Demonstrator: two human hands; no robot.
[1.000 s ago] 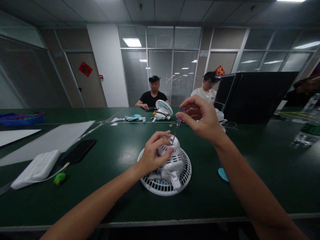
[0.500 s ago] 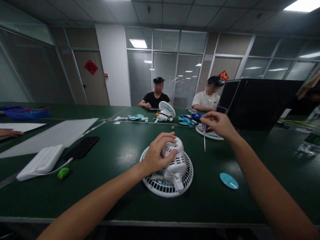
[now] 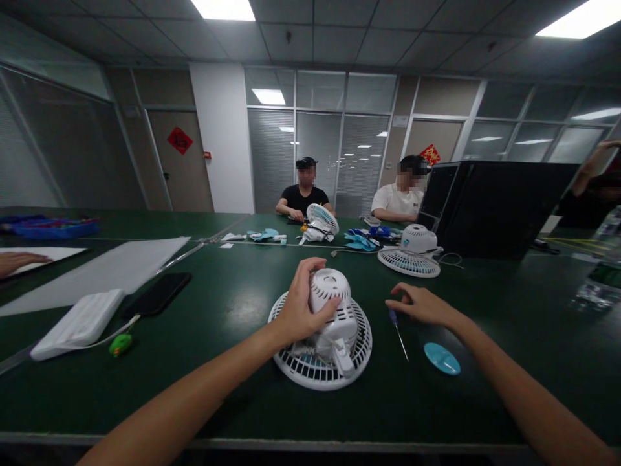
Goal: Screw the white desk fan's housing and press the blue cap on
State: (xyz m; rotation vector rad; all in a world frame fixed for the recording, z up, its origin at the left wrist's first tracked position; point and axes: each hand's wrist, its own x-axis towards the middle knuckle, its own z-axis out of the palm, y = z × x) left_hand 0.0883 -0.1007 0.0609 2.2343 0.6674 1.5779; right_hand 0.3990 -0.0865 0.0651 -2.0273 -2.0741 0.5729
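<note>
A small white fan [image 3: 334, 323] lies with its round grille flat on the green table in front of me, its slotted motor housing pointing up. My left hand [image 3: 303, 304] is wrapped around the left side of that housing, thumb across its front. To the right, a screwdriver [image 3: 398, 333] with a purplish handle rests on the table. My right hand [image 3: 422, 305] is just above the handle end, thumb and fingers apart and holding nothing. A shiny light-blue oval cap [image 3: 441, 358] lies below that hand.
Another white fan [image 3: 412, 252] sits farther back, before a black computer case [image 3: 499, 207]. Blue fan blades [image 3: 361, 239] and a tilted fan [image 3: 321, 223] lie near two seated people. At left are a phone [image 3: 158, 293], a white power strip [image 3: 80, 322] and paper [image 3: 111, 268].
My right hand has come down toward me and let go of the screwdriver, which now lies on the table. My left hand stays on the fan. The view has tilted up slightly.
</note>
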